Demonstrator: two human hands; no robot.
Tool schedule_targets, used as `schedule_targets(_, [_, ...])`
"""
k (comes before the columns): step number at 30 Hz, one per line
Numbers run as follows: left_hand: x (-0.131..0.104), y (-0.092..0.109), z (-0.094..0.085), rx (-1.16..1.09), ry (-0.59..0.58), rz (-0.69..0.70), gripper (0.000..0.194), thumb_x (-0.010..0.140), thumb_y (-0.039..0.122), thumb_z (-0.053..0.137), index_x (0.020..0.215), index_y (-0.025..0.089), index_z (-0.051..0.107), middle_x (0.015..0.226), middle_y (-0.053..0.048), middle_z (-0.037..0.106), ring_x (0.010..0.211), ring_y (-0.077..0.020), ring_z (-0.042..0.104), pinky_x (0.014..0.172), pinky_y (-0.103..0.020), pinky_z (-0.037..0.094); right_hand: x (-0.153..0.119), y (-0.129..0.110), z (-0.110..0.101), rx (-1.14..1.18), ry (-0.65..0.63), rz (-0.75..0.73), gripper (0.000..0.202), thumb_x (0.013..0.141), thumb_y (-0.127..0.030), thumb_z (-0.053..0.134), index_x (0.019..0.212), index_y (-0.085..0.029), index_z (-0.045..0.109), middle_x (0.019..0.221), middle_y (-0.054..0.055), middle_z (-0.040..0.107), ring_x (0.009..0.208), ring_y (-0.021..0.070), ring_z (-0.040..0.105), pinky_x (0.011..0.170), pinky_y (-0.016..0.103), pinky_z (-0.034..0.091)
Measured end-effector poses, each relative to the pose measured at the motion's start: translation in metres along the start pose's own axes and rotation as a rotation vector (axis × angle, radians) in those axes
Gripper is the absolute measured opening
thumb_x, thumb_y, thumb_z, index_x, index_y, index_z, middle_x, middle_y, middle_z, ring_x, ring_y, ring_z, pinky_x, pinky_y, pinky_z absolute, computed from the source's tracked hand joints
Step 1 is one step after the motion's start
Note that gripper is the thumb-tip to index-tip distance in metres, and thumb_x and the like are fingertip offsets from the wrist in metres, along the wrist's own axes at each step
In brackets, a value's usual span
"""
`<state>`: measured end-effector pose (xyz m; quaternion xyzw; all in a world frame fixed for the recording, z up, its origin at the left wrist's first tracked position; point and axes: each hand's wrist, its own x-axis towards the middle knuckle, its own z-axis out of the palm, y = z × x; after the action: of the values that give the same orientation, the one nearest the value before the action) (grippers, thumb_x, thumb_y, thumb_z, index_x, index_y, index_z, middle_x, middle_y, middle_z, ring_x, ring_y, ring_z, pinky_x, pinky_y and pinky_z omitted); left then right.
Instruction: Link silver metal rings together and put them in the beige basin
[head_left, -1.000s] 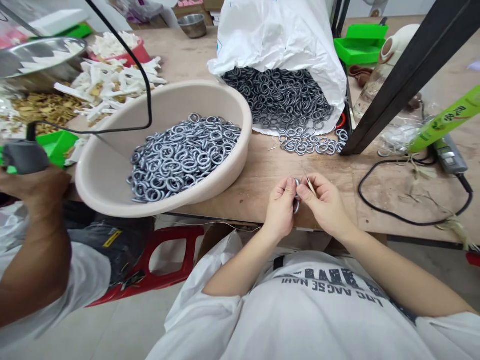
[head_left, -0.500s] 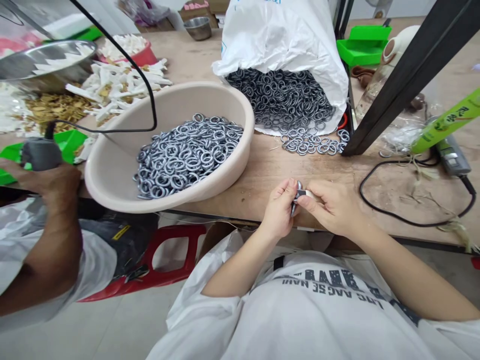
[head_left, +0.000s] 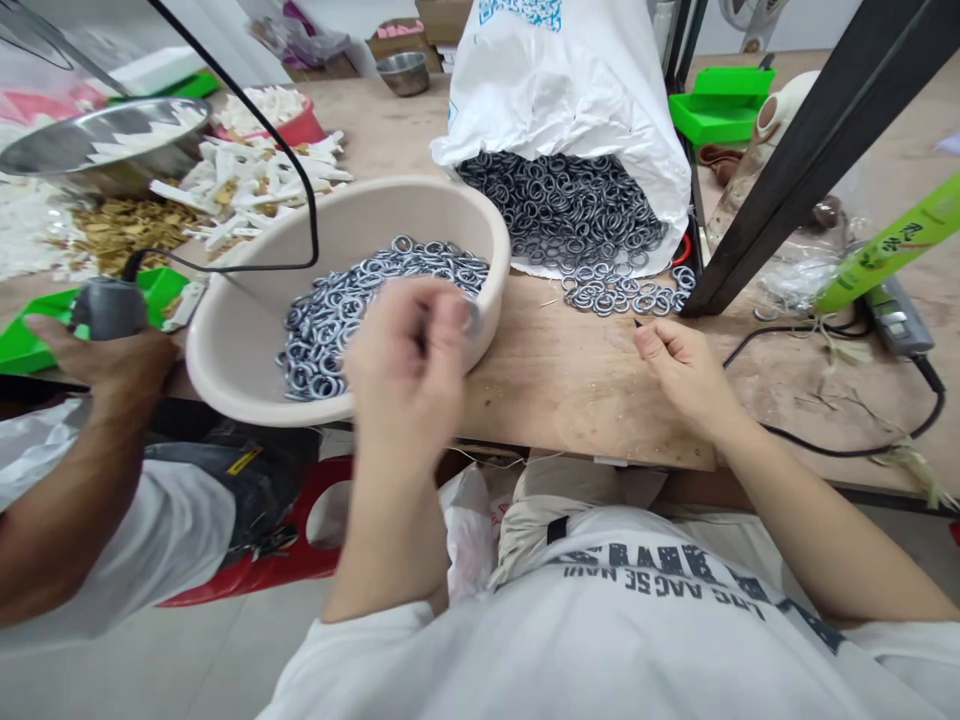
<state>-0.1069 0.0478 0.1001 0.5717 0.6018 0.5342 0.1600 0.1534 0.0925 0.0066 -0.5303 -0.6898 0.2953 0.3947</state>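
Note:
My left hand [head_left: 412,360], blurred by motion, is raised over the right part of the beige basin [head_left: 247,385]. Its fingers are curled, and a greyish ring edge shows at the fingertips. Grey rings [head_left: 322,330] are heaped in the basin. Over the wooden table [head_left: 555,390], my right hand [head_left: 679,370] pinches a small dark tool whose tip sticks out past the thumb. More rings [head_left: 570,205] fill the mouth of a white sack [head_left: 562,90], with loose ones [head_left: 626,292] spilled in front of it.
At the left, another person's hand [head_left: 112,350] holds a grey tool [head_left: 112,305] with a black cable. Beyond lie white pieces [head_left: 255,190] and a steel bowl [head_left: 67,165]. A dark metal post [head_left: 787,170], green tube [head_left: 892,240] and cable [head_left: 840,452] stand or lie at the right.
My hands have parted. The left moved left and up over the basin with the ring; the right moved slightly right and up with the tool. The view has shifted a little.

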Motion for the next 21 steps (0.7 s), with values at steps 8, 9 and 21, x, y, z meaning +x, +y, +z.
schedule_targets(8, [0.053,-0.027,-0.032,1.076,-0.111,0.171,0.042,0.091,0.046,0.056,0.116,0.015,0.070,0.124,-0.017,0.069,0.126,-0.0441,0.052,0.104,-0.062,0.035,-0.002,0.019,0.010,0.029,0.064,0.002,0.052,0.094,-0.065,0.045,0.066,-0.022,0.050,0.060,-0.001,0.044,0.060,0.0147,0.042,0.058,0.028,0.031])
schedule_targets(9, [0.048,-0.025,-0.019,0.987,-0.066,0.223,0.042,0.093,0.045,0.055,0.120,0.016,0.068,0.130,-0.016,0.065,0.130,-0.0422,0.048,0.107,-0.060,0.032,-0.002,0.021,0.009,0.022,0.077,-0.004,0.052,0.095,-0.064,0.045,0.066,-0.021,0.049,0.060,-0.002,0.044,0.060,0.0142,0.041,0.058,0.027,0.031])
schedule_targets(21, [0.058,-0.071,0.164,0.723,-0.622,0.266,0.025,0.091,0.018,0.055,0.112,0.008,0.064,0.117,-0.021,0.066,0.108,-0.0288,0.060,0.094,-0.039,0.044,-0.009,0.023,0.005,-0.086,0.132,-0.043,0.046,0.096,-0.058,0.048,0.068,-0.022,0.049,0.059,-0.003,0.040,0.058,0.0142,0.043,0.058,0.028,0.027])
